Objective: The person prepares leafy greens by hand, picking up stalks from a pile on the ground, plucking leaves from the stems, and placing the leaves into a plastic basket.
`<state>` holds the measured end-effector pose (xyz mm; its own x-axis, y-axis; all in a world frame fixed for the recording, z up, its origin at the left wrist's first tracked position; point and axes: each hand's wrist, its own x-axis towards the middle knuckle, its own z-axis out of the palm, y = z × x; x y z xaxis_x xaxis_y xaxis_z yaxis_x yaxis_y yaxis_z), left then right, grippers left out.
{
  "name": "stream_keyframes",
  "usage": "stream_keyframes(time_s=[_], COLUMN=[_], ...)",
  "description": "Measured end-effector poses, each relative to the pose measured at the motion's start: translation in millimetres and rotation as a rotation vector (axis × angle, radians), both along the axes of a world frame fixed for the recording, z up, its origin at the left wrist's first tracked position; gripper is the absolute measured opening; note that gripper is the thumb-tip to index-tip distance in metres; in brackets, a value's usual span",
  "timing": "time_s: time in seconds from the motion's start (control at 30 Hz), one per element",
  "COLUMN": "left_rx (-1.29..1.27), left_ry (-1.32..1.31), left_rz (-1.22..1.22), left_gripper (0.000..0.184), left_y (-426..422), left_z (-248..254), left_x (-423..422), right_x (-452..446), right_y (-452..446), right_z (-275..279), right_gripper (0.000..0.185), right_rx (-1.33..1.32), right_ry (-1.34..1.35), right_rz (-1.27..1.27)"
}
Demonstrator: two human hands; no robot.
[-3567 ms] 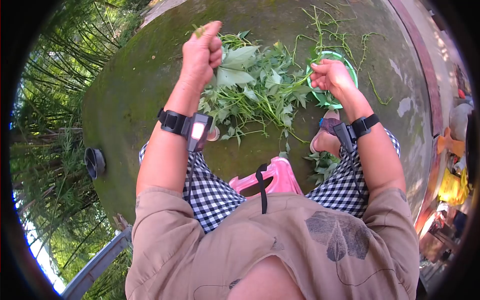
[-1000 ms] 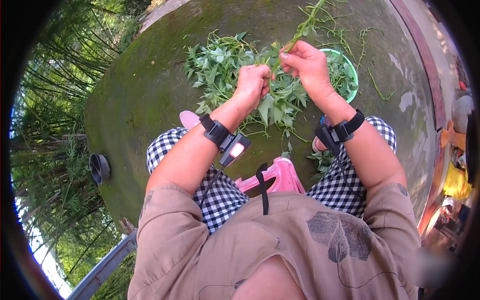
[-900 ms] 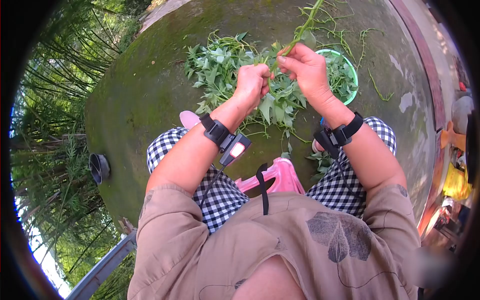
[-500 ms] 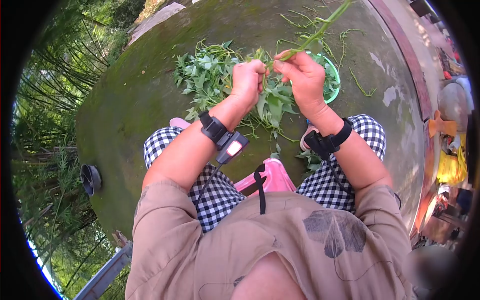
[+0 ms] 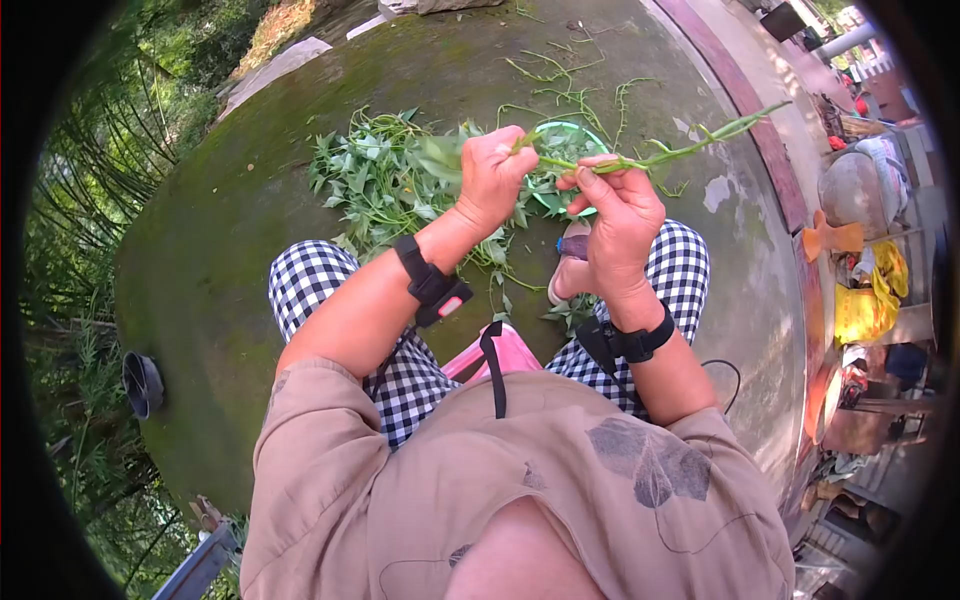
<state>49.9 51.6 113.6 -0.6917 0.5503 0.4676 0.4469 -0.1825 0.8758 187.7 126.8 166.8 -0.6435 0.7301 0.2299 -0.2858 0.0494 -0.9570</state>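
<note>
A green leafy stem (image 5: pixel 690 148) runs between my two hands, its long end pointing right. My left hand (image 5: pixel 492 178) is closed around its leafy end, with blurred leaves showing left of the fist. My right hand (image 5: pixel 618 205) pinches the stem between thumb and fingers, a short way from the left. Under and beyond my left hand a heap of leafy vines (image 5: pixel 385 180) lies on the ground. Behind the stem and partly covered by my right hand is a light green basket (image 5: pixel 598 128) with leaves inside.
Loose stripped stems (image 5: pixel 575 95) lie on the mossy concrete (image 5: pixel 215 270) past the basket. A dark pot (image 5: pixel 142 385) lies at the left. On the right are an orange stool (image 5: pixel 832 237) and a yellow bag (image 5: pixel 870 300). Something pink (image 5: pixel 510 352) is between my knees.
The stem has swung from pointing up and right to lying nearly level toward the right. My hands have moved slightly apart, and the view has shifted.
</note>
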Motion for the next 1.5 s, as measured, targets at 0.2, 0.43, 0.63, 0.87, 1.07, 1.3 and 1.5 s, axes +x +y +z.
stream_keyframes(time_s=[0.2, 0.43, 0.63, 0.87, 1.07, 1.3, 1.5], left_rx=[0.049, 0.145, 0.179, 0.275, 0.223, 0.12, 0.264], left_ry=[-0.411, -0.642, -1.131, -1.164, -1.107, -1.158, -1.367], left_rz=[-0.055, -0.029, 0.036, 0.009, -0.054, -0.167, -0.303], left_gripper=[0.016, 0.015, 0.01, 0.009, 0.012, 0.012, 0.023], left_y=[11.4, 21.1, -26.4, -66.5, -75.9, -43.5, -30.9], left_z=[5.0, -7.8, -7.6, -20.6, -29.7, -43.1, -79.6], left_x=[36.2, 30.9, -19.1, -71.5, -59.9, -26.3, -44.4], right_x=[25.4, 33.5, 91.5, 238.5, 170.7, -15.2, -83.5], right_y=[11.6, 3.7, 115.2, 199.7, 189.2, 63.3, 35.4], right_z=[5.0, 18.7, 42.8, -60.6, -36.0, -5.1, -82.3], right_gripper=[0.01, 0.011, 0.012, 0.018, 0.012, 0.03, 0.056], right_rx=[0.009, 0.064, 0.028, -0.36, -0.005, 0.413, 0.577], right_ry=[0.01, 0.049, 0.132, -0.809, -0.522, -0.465, -0.833], right_rz=[-0.039, -0.092, -0.398, -0.628, -0.572, 0.38, 0.649])
